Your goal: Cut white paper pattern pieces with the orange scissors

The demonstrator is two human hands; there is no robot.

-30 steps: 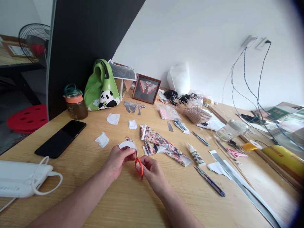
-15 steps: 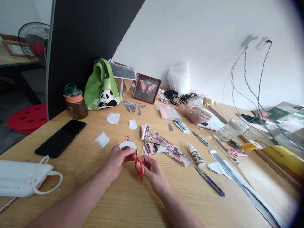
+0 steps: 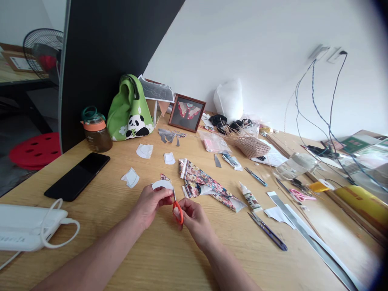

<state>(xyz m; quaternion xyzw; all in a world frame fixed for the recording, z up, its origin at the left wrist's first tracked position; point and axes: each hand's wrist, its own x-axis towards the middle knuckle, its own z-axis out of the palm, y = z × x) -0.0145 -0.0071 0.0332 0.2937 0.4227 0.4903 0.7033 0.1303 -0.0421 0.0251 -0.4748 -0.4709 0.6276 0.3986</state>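
Note:
Between the fingers of my left hand (image 3: 154,205) is a curved white paper piece (image 3: 163,184), pinched along its lower edge. My right hand (image 3: 192,221) grips small scissors with orange handles (image 3: 178,213), fingers closed round the loops. The scissor blades point away from me and meet the right end of the white piece; how far apart they are is too small to tell. Just beyond lies a small floral scrap (image 3: 165,177). A folded floral fabric (image 3: 209,184) rests on the table past my right hand.
White cut pieces (image 3: 131,178) lie ahead on the left, near a black phone (image 3: 77,176) and a white power bank (image 3: 27,227). To the right are a glue bottle (image 3: 251,197), purple-handled snips (image 3: 268,231) and long grey strips (image 3: 312,242). Behind stand a green panda bag (image 3: 129,115) and a picture frame (image 3: 187,113).
The orange scissor handles have shifted slightly in my right hand and look closer together. My left hand and the white piece stay almost in place.

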